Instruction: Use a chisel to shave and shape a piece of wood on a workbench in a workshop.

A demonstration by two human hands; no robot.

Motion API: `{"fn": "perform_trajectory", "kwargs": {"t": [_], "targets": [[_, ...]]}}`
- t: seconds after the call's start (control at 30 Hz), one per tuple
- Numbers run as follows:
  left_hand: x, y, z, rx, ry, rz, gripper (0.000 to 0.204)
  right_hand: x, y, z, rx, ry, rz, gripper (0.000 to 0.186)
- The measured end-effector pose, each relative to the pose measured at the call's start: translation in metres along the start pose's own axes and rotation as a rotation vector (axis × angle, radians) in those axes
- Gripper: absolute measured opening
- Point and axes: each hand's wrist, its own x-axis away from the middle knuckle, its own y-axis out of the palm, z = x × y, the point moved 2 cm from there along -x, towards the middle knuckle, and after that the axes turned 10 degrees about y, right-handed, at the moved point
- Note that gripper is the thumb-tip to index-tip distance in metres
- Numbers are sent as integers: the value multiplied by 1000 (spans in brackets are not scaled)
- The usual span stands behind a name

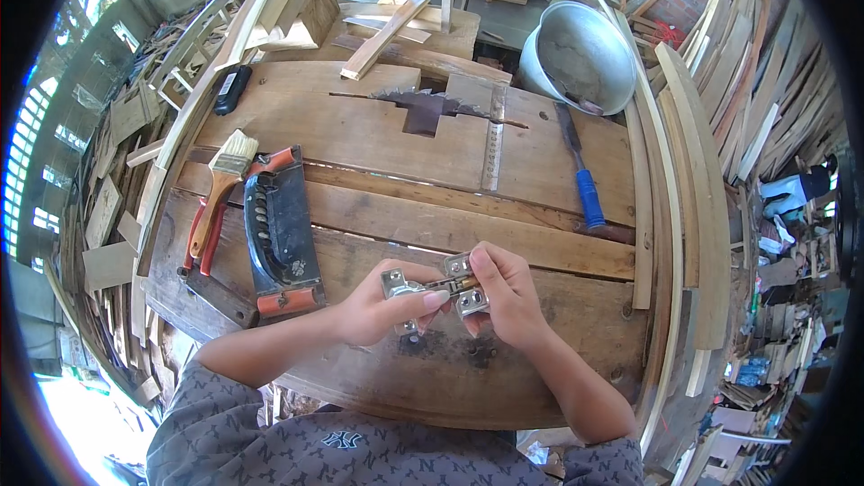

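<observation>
A shiny metal cabinet hinge [461, 284] is held above the near part of the wooden bench, between my two hands. My left hand [376, 308] is closed around one end of it, the thumb lying along its arm. At the other end, my right hand [507, 295] pinches a plate between thumb and fingers. The hinge's flat plates have screw holes and stick out past my fingers on both sides. Part of the hinge is covered by my fingers.
On the bench [558, 261] at left lie a paintbrush [232, 160], red-handled pliers [212, 238] and a black-and-orange sanding block [281, 238]. At right are a blue-handled chisel [587, 191] and a metal pot [540, 63]. A toothed saw blade [405, 95] shows in the bench slot.
</observation>
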Motion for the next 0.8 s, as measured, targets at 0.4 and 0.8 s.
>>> {"fn": "perform_trajectory", "kwargs": {"t": [0.4,0.8], "targets": [[0,0,1,-39,4,13,34,2,-3,-2,16,3,-14,38],[-2,1,1,46,8,-6,34,-1,-4,4,-35,4,-35,38]]}}
